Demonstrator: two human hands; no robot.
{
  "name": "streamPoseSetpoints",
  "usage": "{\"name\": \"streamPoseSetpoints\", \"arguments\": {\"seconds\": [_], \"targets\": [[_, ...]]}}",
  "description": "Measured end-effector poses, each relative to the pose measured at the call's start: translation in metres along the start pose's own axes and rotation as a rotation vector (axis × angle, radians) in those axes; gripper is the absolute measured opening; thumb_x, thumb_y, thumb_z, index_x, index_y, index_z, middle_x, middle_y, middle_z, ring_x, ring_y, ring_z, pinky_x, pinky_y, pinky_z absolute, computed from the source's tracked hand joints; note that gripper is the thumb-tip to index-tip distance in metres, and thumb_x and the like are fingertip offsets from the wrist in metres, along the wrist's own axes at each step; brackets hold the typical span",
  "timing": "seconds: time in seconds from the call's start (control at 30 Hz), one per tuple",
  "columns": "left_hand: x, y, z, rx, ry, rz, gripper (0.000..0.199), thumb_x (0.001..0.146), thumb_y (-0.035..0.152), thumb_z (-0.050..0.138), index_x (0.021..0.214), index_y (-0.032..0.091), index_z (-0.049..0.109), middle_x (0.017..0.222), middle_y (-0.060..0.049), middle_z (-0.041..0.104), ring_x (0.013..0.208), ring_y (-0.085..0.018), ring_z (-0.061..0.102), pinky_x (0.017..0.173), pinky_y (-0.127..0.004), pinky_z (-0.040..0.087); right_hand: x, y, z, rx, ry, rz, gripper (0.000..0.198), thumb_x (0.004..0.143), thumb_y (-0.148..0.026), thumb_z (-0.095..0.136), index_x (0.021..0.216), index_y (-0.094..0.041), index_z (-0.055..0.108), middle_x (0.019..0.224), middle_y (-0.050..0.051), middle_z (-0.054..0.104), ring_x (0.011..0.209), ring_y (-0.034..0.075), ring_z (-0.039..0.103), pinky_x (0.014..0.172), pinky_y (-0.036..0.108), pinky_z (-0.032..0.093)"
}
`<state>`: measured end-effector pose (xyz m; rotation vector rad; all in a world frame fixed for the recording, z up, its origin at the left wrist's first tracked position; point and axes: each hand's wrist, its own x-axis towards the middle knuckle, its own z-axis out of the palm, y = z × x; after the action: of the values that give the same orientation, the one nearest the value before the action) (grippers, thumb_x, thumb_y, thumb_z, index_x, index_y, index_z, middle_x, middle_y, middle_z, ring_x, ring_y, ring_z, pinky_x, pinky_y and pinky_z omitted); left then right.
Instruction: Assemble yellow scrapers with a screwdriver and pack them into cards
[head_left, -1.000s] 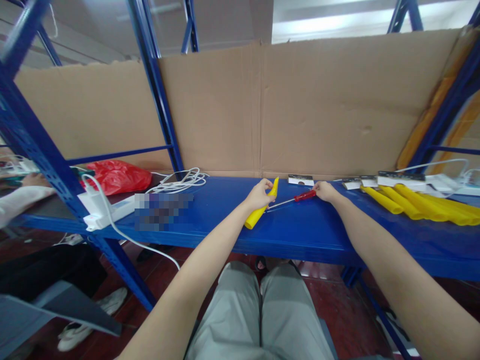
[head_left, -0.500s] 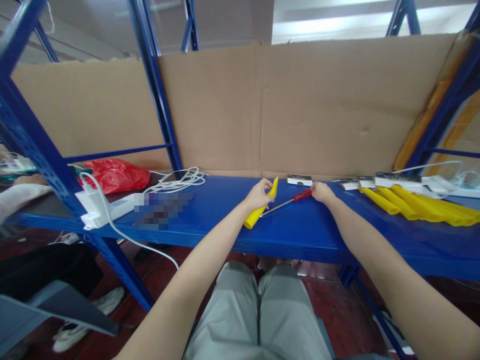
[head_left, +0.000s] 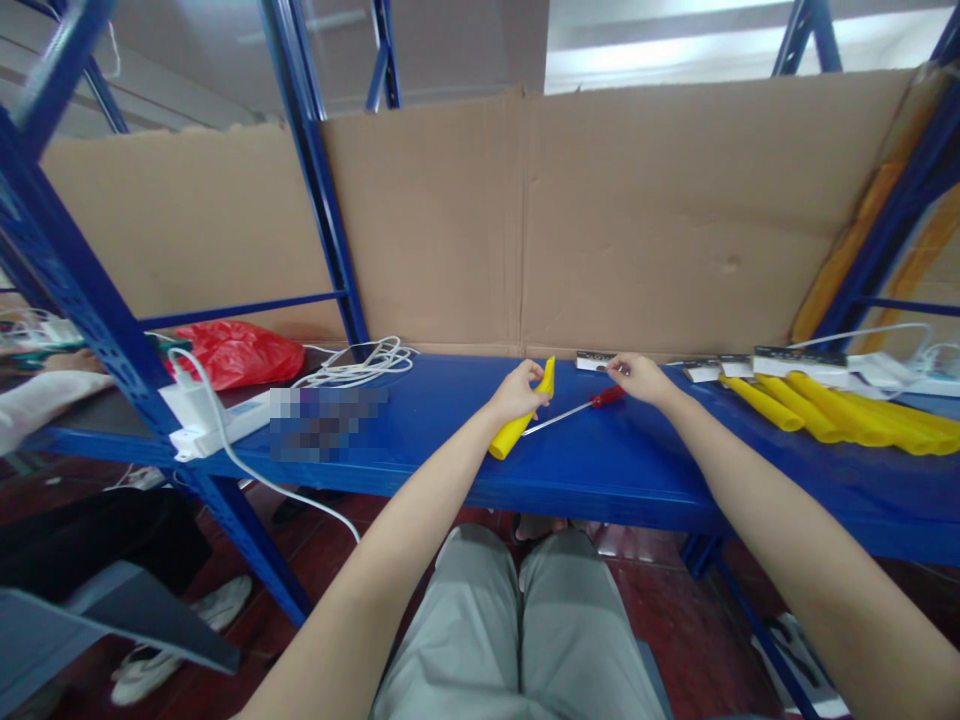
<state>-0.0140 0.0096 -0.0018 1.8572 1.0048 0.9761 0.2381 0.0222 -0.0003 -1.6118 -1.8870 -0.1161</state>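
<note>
My left hand (head_left: 517,391) is closed round a yellow tapered tube (head_left: 511,434), its wide end tilted down toward the shelf's front edge. A screwdriver with a red handle (head_left: 608,395) lies on the blue shelf, and its metal shaft reaches left to the tube. Just behind that handle is my right hand (head_left: 637,376), off the screwdriver. Its thumb and fingertips are drawn together beside a small black-and-white box (head_left: 592,361); whatever is between them is too small to make out.
Several yellow tubes (head_left: 817,405) lie in a row at the right, before more small boxes (head_left: 799,359). To the left are a white power strip (head_left: 225,425), coiled white cable (head_left: 360,365) and a red plastic bag (head_left: 238,352). Cardboard (head_left: 637,220) backs the blue shelf (head_left: 442,400). Another person's sleeve (head_left: 52,400) shows at far left.
My right hand has let go of the screwdriver handle and moved slightly left and up, close to the small box. My left hand and the yellow tube stay in place.
</note>
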Motion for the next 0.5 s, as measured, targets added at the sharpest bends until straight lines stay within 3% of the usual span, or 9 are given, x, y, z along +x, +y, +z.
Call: {"name": "streamPoseSetpoints", "arguments": {"seconds": [0.13,0.27,0.5], "targets": [[0.0,0.001,0.0,-0.007,0.008,-0.022,0.03,0.075,-0.004,0.056,0.09,0.017,0.041,0.115,-0.011,0.061,0.055,-0.005,0.062,0.042,-0.013,0.044,-0.004,-0.023,0.0,0.028,-0.196,-0.107,0.014,0.08,-0.021,0.054,0.078,-0.018,0.067,0.087,0.007,0.072,0.08,0.019,0.065,0.077,0.029,0.049],[0.0,0.0,-0.001,0.007,0.01,-0.032,0.027,0.077,-0.001,0.057,0.09,0.017,0.041,0.115,-0.011,0.06,0.053,-0.005,0.062,0.041,-0.013,0.043,-0.009,-0.034,0.003,-0.005,-0.366,-0.098,0.018,0.081,-0.023,0.052,0.078,-0.017,0.069,0.076,0.005,0.071,0.068,0.017,0.063,0.067,0.026,0.047],[-0.002,0.003,-0.003,0.026,0.002,-0.051,0.025,0.078,0.0,0.057,0.091,0.016,0.044,0.107,-0.01,0.063,0.048,-0.005,0.06,0.041,-0.014,0.042,-0.009,-0.036,0.002,-0.138,-0.391,-0.034,0.019,0.082,-0.023,0.052,0.085,-0.017,0.07,0.072,0.004,0.071,0.065,0.016,0.062,0.06,0.024,0.043]]}}
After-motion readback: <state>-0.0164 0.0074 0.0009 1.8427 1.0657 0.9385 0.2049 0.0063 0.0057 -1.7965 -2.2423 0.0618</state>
